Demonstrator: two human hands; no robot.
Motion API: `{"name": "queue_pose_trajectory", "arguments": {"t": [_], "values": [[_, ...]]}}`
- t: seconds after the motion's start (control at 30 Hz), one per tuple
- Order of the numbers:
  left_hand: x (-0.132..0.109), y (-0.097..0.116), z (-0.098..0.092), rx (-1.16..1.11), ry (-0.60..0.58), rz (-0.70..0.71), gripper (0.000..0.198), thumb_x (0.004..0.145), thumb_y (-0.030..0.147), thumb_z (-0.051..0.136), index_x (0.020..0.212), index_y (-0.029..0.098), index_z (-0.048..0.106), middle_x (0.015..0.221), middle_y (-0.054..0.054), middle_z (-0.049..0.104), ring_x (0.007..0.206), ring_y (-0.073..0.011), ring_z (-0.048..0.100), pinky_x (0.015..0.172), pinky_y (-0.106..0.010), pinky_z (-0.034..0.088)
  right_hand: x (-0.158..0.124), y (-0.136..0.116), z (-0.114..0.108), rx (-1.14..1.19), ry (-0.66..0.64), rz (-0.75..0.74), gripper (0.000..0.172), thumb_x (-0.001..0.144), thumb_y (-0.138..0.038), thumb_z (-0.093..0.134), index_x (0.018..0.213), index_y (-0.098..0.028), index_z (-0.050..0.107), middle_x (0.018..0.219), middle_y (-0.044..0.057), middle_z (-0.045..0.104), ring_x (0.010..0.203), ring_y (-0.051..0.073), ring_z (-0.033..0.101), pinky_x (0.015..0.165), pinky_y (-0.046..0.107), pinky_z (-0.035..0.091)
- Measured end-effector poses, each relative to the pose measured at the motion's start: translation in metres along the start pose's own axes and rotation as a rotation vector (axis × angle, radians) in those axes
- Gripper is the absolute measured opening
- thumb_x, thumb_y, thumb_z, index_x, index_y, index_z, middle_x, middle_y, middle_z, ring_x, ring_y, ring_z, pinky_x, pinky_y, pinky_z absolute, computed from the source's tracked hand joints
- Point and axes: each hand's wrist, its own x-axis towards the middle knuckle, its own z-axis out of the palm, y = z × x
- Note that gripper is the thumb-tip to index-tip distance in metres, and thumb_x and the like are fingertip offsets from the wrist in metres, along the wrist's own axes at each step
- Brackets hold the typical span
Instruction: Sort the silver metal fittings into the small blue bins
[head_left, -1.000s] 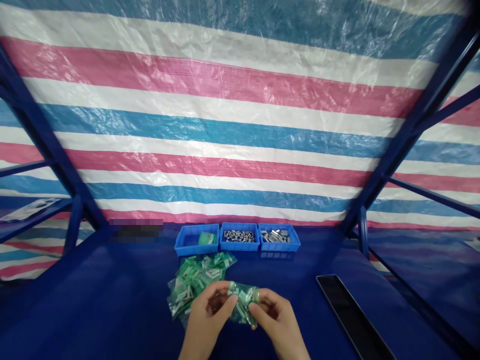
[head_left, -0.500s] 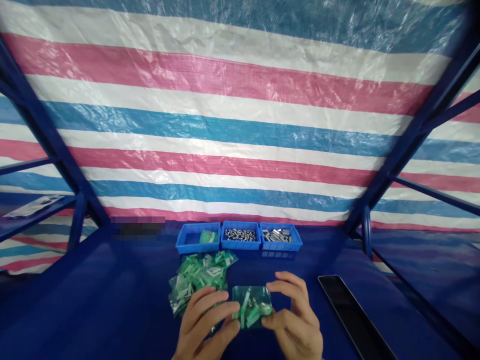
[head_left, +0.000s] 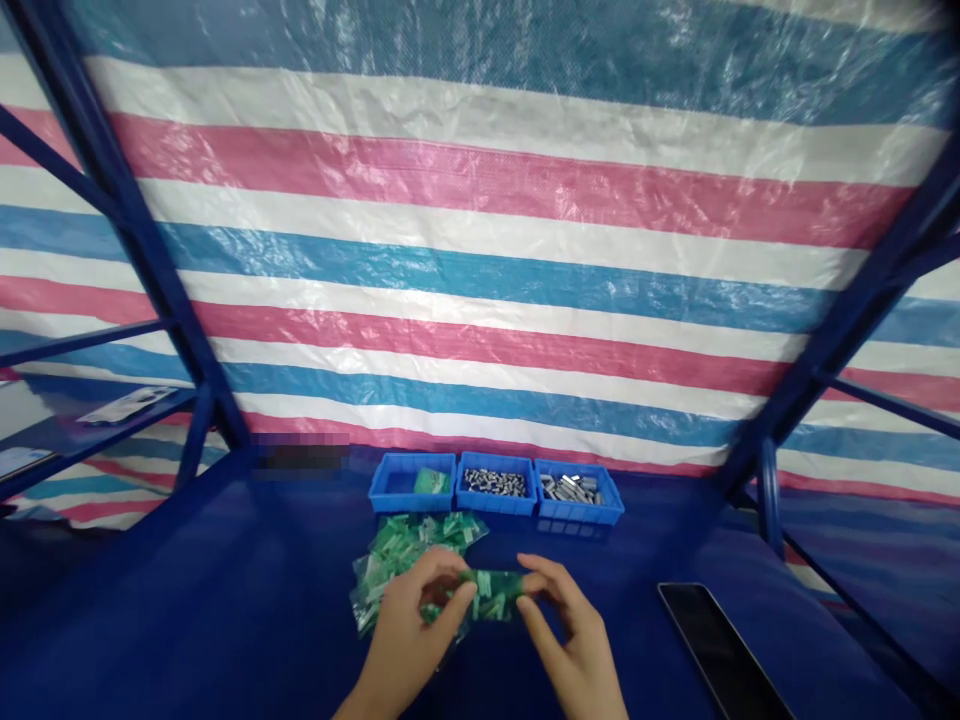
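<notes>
A pink, white and blue striped tarpaulin [head_left: 480, 300] hangs behind a blue workbench [head_left: 187, 600]. Three blue plastic trays [head_left: 495, 490] sit at twelve o'clock, a flat black tablet [head_left: 720, 650] at four. Over a heap of green-filled clear plastic bags [head_left: 405, 545], the left hand [head_left: 409, 630] pinches one green-filled clear bag [head_left: 495, 595] at its left end; the right hand [head_left: 570, 640] spreads its fingers just beside the bag's right end.

Three blue plastic bins [head_left: 495, 508] lined up along the far edge of the bench [head_left: 187, 600], black tablet [head_left: 720, 650] off to the right, big striped tarp [head_left: 480, 250] hanging behind.

Striped tarpaulin [head_left: 480, 250] behind blue steel frame [head_left: 150, 260]
</notes>
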Motion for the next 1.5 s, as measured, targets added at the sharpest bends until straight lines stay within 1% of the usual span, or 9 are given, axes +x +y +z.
{"name": "queue_pose_trajectory", "arguments": {"t": [0.23, 0.47, 0.63, 0.7, 0.83, 0.97, 1.13, 1.33, 1.5], "values": [[0.097, -0.062, -0.039, 0.321, 0.184, -0.201, 0.015, 0.091, 0.023, 0.055, 0.103, 0.017, 0.061, 0.094, -0.005, 0.073, 0.091, -0.0195, 0.071, 0.085, -0.033, 0.056, -0.002, 0.003, 0.012, 0.086, -0.116, 0.147, 0.017, 0.092, -0.025, 0.057, 0.104, -0.019, 0.068, 0.085, 0.005, 0.074, 0.082, 0.019, 0.072, 0.076, 0.023, 0.057], [0.147, -0.109, -0.034, 0.564, -0.092, -0.315, 0.026, 0.094, 0.031, 0.062, 0.116, 0.016, 0.062, 0.116, -0.008, 0.066, 0.096, -0.0213, 0.067, 0.083, -0.042, 0.057, 0.033, 0.005, 0.01, -0.268, -0.292, -0.007, 0.018, 0.087, -0.013, 0.056, 0.097, -0.019, 0.069, 0.092, 0.007, 0.074, 0.087, 0.023, 0.069, 0.084, 0.036, 0.055], [0.145, -0.114, -0.025, 0.661, -0.143, -0.295, 0.028, 0.094, 0.031, 0.061, 0.118, 0.017, 0.061, 0.119, -0.008, 0.064, 0.1, -0.0224, 0.066, 0.085, -0.043, 0.056, 0.063, 0.016, 0.022, -0.765, -0.641, -0.256, 0.031, 0.088, -0.004, 0.051, 0.109, -0.016, 0.07, 0.15, 0.011, 0.047, 0.137, 0.037, 0.04, 0.105, 0.056, 0.041], [0.143, -0.111, -0.026, 0.681, -0.126, -0.264, 0.027, 0.094, 0.031, 0.061, 0.118, 0.017, 0.061, 0.119, -0.008, 0.064, 0.1, -0.0224, 0.066, 0.085, -0.044, 0.056, 0.067, 0.02, 0.03, -0.834, -0.733, -0.295, 0.036, 0.09, -0.003, 0.047, 0.117, -0.012, 0.068, 0.155, 0.012, 0.041, 0.142, 0.037, 0.033, 0.109, 0.057, 0.037], [0.129, -0.099, -0.031, 0.673, -0.019, -0.161, 0.03, 0.092, 0.027, 0.063, 0.119, 0.016, 0.06, 0.123, -0.01, 0.063, 0.108, -0.0252, 0.063, 0.093, -0.047, 0.051, 0.065, 0.025, 0.031, -0.844, -0.778, -0.292, 0.045, 0.091, -0.001, 0.042, 0.131, -0.01, 0.061, 0.144, 0.013, 0.055, 0.141, 0.034, 0.037, 0.112, 0.054, 0.035], [0.101, -0.078, -0.029, 0.585, 0.099, -0.039, 0.032, 0.088, 0.018, 0.055, 0.12, 0.019, 0.061, 0.125, -0.011, 0.06, 0.118, -0.0276, 0.057, 0.104, -0.042, 0.044, 0.06, 0.022, 0.008, -0.827, -0.75, -0.215, 0.057, 0.084, 0.006, 0.039, 0.136, -0.009, 0.056, 0.146, 0.013, 0.053, 0.137, 0.032, 0.044, 0.111, 0.051, 0.039], [0.063, -0.049, -0.01, 0.372, 0.034, 0.047, 0.026, 0.085, 0.022, 0.053, 0.108, 0.023, 0.065, 0.118, -0.007, 0.065, 0.091, -0.0216, 0.067, 0.082, -0.034, 0.055, 0.056, 0.022, -0.017, -0.586, -0.629, -0.195, 0.057, 0.084, 0.005, 0.037, 0.133, -0.014, 0.06, 0.141, 0.012, 0.058, 0.127, 0.025, 0.055, 0.111, 0.046, 0.042], [0.035, -0.032, 0.017, 0.163, -0.062, 0.019, 0.022, 0.082, 0.019, 0.053, 0.099, 0.021, 0.066, 0.1, -0.007, 0.07, 0.072, -0.0169, 0.067, 0.058, -0.025, 0.055, 0.05, 0.05, -0.014, -0.281, -0.222, -0.059, 0.04, 0.088, -0.007, 0.04, 0.111, -0.016, 0.072, 0.121, 0.012, 0.071, 0.104, 0.022, 0.07, 0.093, 0.04, 0.057], [0.024, -0.033, 0.031, 0.128, -0.127, -0.004, 0.023, 0.078, 0.015, 0.055, 0.095, 0.022, 0.069, 0.094, -0.006, 0.072, 0.074, -0.0194, 0.068, 0.062, -0.028, 0.055, 0.043, 0.055, -0.013, -0.336, -0.162, 0.033, 0.032, 0.087, -0.01, 0.042, 0.099, -0.013, 0.072, 0.097, 0.014, 0.075, 0.089, 0.026, 0.072, 0.082, 0.042, 0.059]]}}
